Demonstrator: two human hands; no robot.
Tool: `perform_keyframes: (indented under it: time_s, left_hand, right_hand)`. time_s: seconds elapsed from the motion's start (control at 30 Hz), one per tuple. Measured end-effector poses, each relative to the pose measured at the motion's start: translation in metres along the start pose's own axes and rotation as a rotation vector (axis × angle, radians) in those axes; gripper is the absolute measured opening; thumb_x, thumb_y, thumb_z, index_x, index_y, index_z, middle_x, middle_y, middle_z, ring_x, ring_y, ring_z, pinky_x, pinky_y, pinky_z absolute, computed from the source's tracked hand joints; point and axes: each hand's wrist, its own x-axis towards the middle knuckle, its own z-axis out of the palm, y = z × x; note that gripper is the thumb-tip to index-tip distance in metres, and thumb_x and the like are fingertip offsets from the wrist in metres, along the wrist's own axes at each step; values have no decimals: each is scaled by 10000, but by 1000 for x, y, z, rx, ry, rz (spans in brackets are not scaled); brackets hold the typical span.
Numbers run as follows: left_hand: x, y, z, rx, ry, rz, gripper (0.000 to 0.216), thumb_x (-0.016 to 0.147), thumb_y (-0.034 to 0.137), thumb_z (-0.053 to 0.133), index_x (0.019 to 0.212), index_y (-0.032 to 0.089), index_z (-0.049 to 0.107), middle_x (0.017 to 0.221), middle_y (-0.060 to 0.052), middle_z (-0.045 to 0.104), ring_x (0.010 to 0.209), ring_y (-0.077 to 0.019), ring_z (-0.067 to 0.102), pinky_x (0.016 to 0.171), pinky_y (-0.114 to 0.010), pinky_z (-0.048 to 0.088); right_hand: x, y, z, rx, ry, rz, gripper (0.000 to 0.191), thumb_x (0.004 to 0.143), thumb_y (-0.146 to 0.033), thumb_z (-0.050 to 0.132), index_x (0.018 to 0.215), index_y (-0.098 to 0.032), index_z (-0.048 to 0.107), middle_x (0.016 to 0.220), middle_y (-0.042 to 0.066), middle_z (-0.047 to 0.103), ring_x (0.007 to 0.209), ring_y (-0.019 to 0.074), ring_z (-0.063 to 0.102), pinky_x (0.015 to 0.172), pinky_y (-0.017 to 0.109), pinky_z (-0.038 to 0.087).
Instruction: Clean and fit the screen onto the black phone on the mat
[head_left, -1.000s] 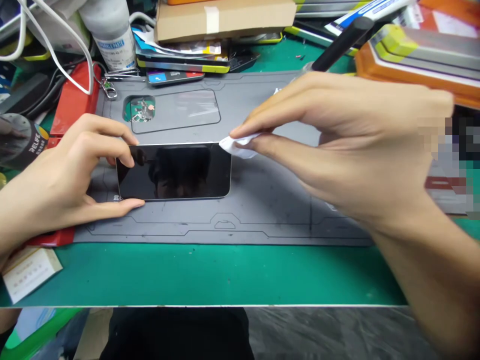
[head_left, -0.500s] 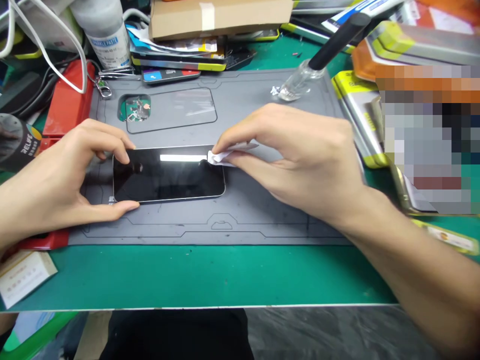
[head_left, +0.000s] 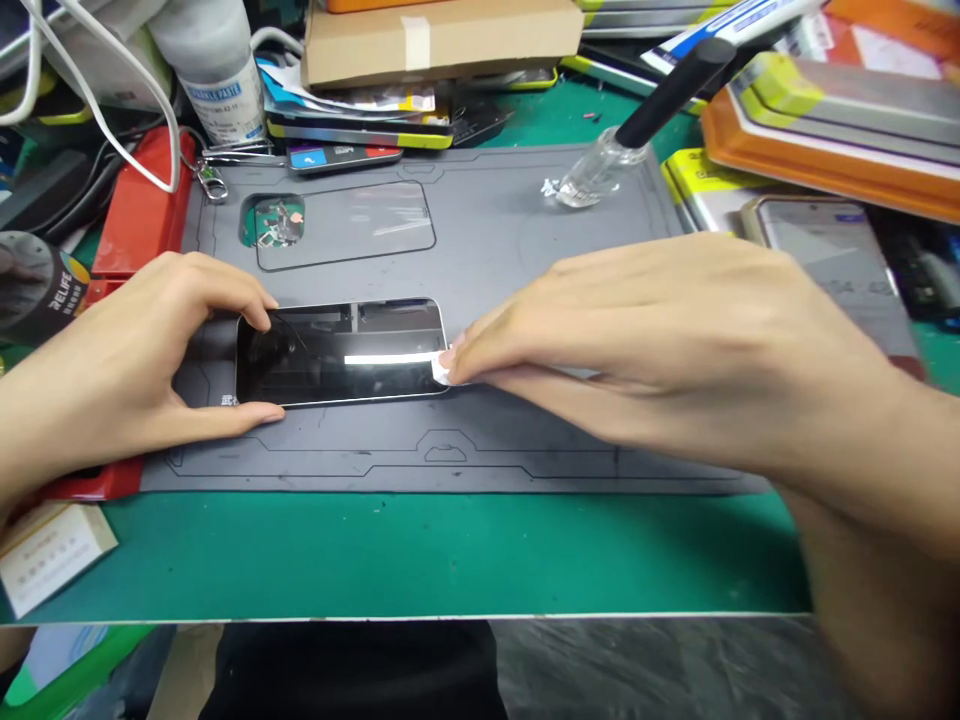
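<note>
A black smartphone (head_left: 337,345) lies screen up on the grey work mat (head_left: 540,455), a bright strip of light reflected in its glass. My left hand (head_left: 180,350) grips the phone's left end, fingers at the top edge and thumb at the bottom edge. Pinched in the fingertips of my right hand (head_left: 637,350) is a small white wipe (head_left: 441,370), touching the screen at the phone's right end. Most of the wipe is hidden by my fingers. Behind the phone lies a clear screen protector with a black border (head_left: 360,225).
At the back right stands a glass bottle with a black brush cap (head_left: 600,170). Boxes and another phone (head_left: 817,240) crowd the right side. On the left are a red holder (head_left: 142,220), a white jar (head_left: 221,95) and a cable. A cardboard box (head_left: 442,40) sits at the back.
My right hand has moved down along the phone's right end with the wipe. The phone has shifted slightly to the right in view; my left hand keeps its hold.
</note>
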Motion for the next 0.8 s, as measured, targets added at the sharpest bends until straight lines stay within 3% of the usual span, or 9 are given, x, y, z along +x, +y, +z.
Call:
perform_keyframes:
  time_s: [0.23, 0.37, 0.5, 0.67, 0.8]
  left_hand:
    - [0, 0, 1, -64, -19, -16, 576, 990, 748, 747, 1358, 317, 648, 1393, -4, 699, 1309, -305, 734, 1278, -581, 584]
    - [1, 2, 2, -10, -15, 20, 612, 1030, 809, 656, 1338, 280, 648, 1374, -17, 705, 1250, -276, 739, 1174, -537, 646]
    - [2, 4, 1, 21, -6, 59, 563, 1080, 765, 629, 1332, 261, 640, 1361, -40, 724, 1206, -261, 742, 1050, -466, 677]
    - [3, 2, 2, -16, -1, 63, 571, 1039, 736, 722, 1340, 255, 654, 1351, -48, 730, 1198, -275, 746, 1087, -498, 662]
    - [2, 3, 2, -39, -9, 17, 590, 1012, 743, 742, 1341, 259, 663, 1351, -44, 728, 1219, -283, 744, 1160, -537, 644]
  right_hand:
    - [-5, 7, 3, -38, 48, 60, 225, 1089, -186, 713, 1079, -364, 851, 1086, -51, 896, 970, 233, 864, 887, 369, 644]
    - [-6, 4, 2, -23, 25, 28, 278, 1092, -143, 689, 1104, -375, 843, 1136, -64, 899, 965, 212, 867, 871, 351, 642]
    - [-5, 2, 3, -44, 96, -18, 274, 1068, -154, 721, 1145, -390, 838, 1103, -72, 901, 850, 202, 848, 768, 355, 628]
    - [-6, -1, 3, -36, 28, 67, 265, 1089, -186, 716, 1109, -412, 853, 1060, -85, 894, 836, 206, 836, 769, 374, 628]
    - [-6, 2, 7, -95, 142, -1, 254, 1085, -141, 723, 1115, -371, 825, 1034, -86, 897, 769, 179, 801, 709, 370, 573]
